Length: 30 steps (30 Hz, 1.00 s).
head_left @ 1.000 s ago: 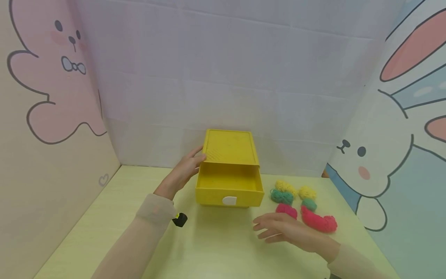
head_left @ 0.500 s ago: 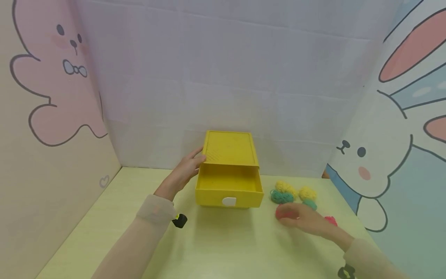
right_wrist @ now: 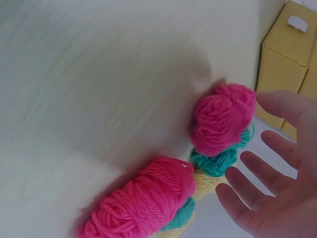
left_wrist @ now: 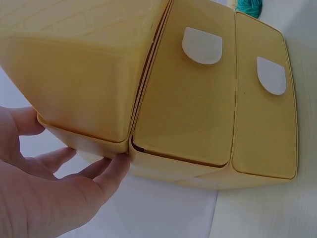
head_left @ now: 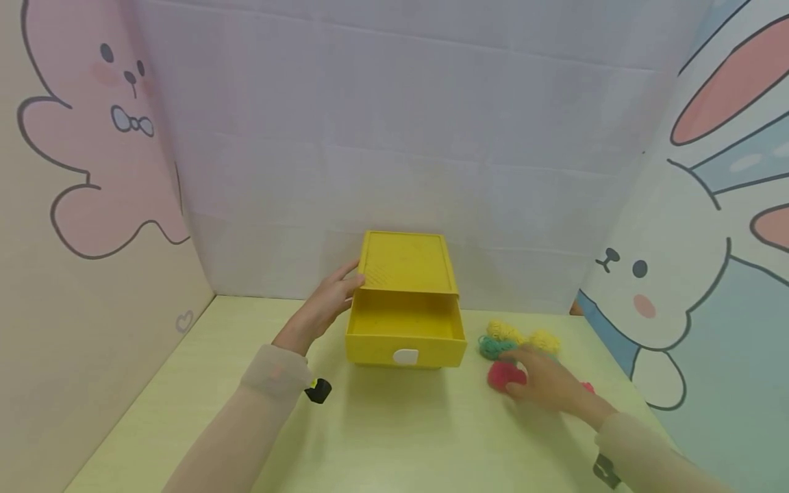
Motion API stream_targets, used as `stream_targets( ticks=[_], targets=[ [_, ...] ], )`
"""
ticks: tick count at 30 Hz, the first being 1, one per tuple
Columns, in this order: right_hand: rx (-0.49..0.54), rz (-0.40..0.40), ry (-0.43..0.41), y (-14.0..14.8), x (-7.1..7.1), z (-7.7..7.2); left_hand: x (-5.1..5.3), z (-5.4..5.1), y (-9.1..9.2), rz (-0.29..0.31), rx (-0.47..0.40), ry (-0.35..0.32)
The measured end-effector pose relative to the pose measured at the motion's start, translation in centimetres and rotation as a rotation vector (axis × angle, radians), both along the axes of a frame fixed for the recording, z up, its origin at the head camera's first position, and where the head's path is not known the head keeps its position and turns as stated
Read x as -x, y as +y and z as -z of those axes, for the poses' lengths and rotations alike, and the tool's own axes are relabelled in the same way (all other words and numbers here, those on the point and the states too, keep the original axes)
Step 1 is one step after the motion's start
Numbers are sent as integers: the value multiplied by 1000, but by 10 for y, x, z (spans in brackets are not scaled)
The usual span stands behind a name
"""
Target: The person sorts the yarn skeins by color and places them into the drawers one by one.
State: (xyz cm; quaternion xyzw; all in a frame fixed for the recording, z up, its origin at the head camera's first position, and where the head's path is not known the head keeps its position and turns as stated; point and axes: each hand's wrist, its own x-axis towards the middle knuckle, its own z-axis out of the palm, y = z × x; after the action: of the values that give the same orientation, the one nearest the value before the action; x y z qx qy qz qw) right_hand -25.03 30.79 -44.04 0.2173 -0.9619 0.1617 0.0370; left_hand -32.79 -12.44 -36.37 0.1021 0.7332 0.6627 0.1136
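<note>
Back wall: pale lilac-white cloth [head_left: 394,116], faint creases running across. Side panels: left panel [head_left: 80,308] cream with a pink cartoon animal in a bow tie; right panel [head_left: 733,322] with a white rabbit, pale blue patches. Tabletop [head_left: 394,438] pale yellow-green, near-white in the right wrist view, lightly streaked.

Yellow cabinet [head_left: 407,260] upright near the cloth, top with a raised rim and a hatched patch at the front left. Top drawer [head_left: 376,350] pulled out; two lower drawer fronts [left_wrist: 193,114] beneath.

Left hand [head_left: 323,305]: fingers spread, laid against the cabinet's left side. Right hand [head_left: 545,383]: fingers spread around the far side of the pink ball, not closed on it; thumb tip at its edge, contact cannot be told.

Long pink skein [right_wrist: 143,198]: thick, tightly wound strands, mostly behind the right hand from above. Pink ball [right_wrist: 220,119]: compact, rounded, looped strands; on the tabletop, right of the cabinet. Just beyond, two yellow bundles [head_left: 504,331] and two teal bundles [right_wrist: 215,161], loosely wound. White tabs [head_left: 405,356], rounded, on the drawer fronts.
</note>
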Motion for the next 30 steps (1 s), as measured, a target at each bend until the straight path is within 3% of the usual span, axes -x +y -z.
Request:
stream_targets(
  ticks=[11, 19, 30],
  targets=[
    [-38, -10, -16, -1, 17, 10, 0, 1, 1, -13, -12, -6],
    [-18, -23, -57, -2, 22, 19, 1, 1, 2, -21, -18, -12],
    [-3, 34, -93, -3, 23, 25, -1, 1, 1, -15, -5, -4]
  ],
)
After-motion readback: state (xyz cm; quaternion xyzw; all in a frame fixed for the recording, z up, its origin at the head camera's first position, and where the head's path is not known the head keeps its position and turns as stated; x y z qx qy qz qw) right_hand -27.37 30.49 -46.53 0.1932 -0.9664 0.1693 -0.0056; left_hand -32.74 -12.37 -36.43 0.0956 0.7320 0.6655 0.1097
